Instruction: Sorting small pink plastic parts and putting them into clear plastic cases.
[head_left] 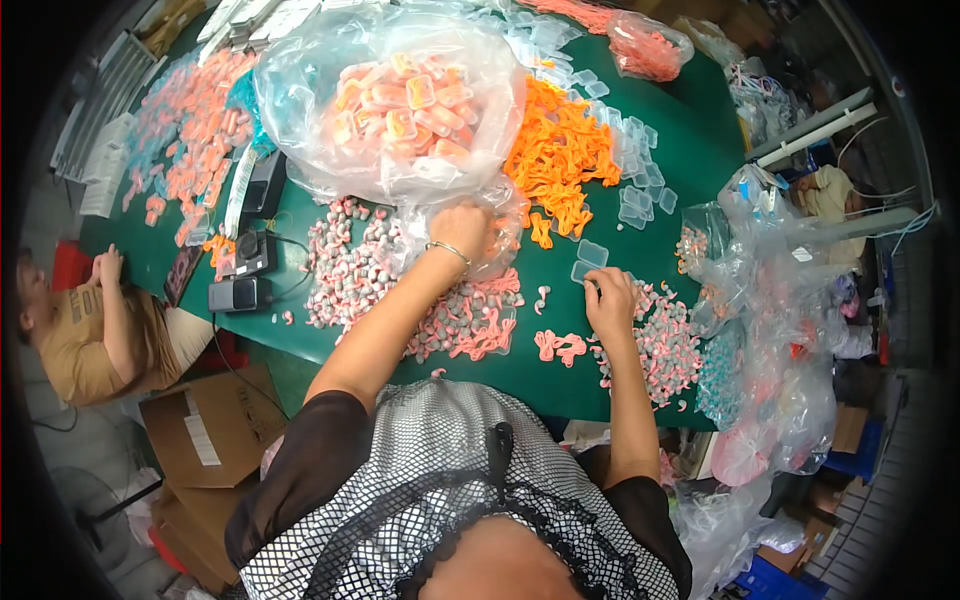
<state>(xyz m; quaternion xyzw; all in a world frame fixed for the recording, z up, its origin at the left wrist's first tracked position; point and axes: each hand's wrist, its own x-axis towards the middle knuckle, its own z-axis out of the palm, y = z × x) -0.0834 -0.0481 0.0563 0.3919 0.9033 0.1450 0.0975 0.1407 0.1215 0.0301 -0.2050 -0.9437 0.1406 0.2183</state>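
My left hand, with a bracelet at its wrist, reaches into a small clear plastic bag holding orange things. Its fingers are hidden there. With bent fingers, my right hand grips the near edge of an opened small clear plastic case. Between the hands lie a lone pink-and-grey curved piece and looped pink cords. Heaps of similar pieces spread by my left forearm and beside my right wrist.
A large clear bag of filled orange cases stands on the green table. Beyond my right hand are orange cords and loose clear cases. Black devices sit at left, near a seated person. Plastic bags crowd the right edge.
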